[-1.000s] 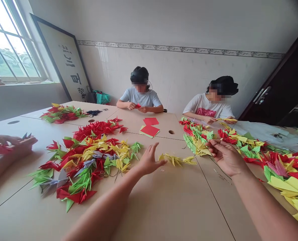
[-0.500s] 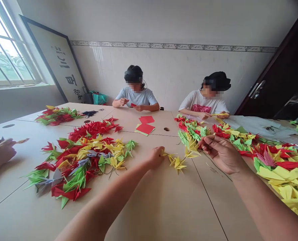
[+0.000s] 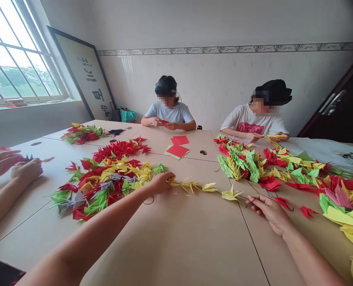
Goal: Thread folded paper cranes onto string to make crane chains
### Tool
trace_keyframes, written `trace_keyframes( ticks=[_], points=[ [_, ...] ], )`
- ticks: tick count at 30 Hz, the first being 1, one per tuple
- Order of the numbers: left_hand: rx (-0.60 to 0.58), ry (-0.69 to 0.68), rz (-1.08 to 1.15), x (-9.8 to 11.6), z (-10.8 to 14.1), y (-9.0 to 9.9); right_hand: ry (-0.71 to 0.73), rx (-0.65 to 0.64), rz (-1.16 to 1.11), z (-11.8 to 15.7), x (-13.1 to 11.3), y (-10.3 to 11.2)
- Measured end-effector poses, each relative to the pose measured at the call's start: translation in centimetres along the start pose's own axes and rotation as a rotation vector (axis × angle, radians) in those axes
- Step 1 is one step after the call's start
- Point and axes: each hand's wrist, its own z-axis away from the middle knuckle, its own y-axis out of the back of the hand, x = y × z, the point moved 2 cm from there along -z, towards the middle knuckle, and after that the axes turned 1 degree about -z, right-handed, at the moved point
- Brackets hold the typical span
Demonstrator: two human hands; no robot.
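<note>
Stretched low over the table between my hands is a string of folded yellow paper cranes (image 3: 207, 187). My left hand (image 3: 161, 183) is closed on the yellow crane at its left end, that crane mostly hidden by my fingers. At the other end, my right hand (image 3: 268, 212) pinches the thin dark cord (image 3: 246, 203) that runs out from the last yellow crane (image 3: 231, 194). A loose red crane (image 3: 283, 203) lies just beyond my right fingers. Left of my left hand spreads a heap of red, yellow, green and grey cranes (image 3: 105, 180).
Red paper squares (image 3: 178, 151) lie mid-table. Strings of green and red cranes (image 3: 242, 161) and large yellow ones (image 3: 347, 218) cover the right side. Two people sit opposite, folding paper and handling yellow cranes. Another person's hands (image 3: 27, 171) work at the left edge.
My left hand has moved left and my right hand down, drawing the yellow cranes into a straighter line. More red cranes show near my right hand. Two hands now show at the left edge.
</note>
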Motion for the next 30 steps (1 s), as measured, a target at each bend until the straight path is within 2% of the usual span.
trace_keyframes(
  ticks=[5,10,16,21,25,30],
  points=[
    [-0.062,0.028,-0.012,-0.1,0.4,0.0,-0.004,-0.017,0.097,-0.6,1.1,0.0],
    [-0.074,0.028,-0.069,-0.2,0.4,-0.4,0.001,-0.023,0.135,-0.7,1.2,0.0],
    [-0.118,-0.047,-0.140,1.1,0.1,0.0,-0.013,-0.036,0.138,-0.6,1.0,-0.1],
    [-0.109,-0.081,-0.209,2.6,-1.2,-1.3,-0.032,-0.054,0.139,-0.7,0.8,-0.1],
    [-0.123,-0.082,-0.237,2.7,-2.0,-2.0,-0.045,-0.053,0.126,-0.5,0.8,0.1],
    [-0.146,-0.080,-0.275,2.3,-2.0,-1.1,-0.047,-0.071,0.122,-0.5,0.7,0.1]
  ],
)
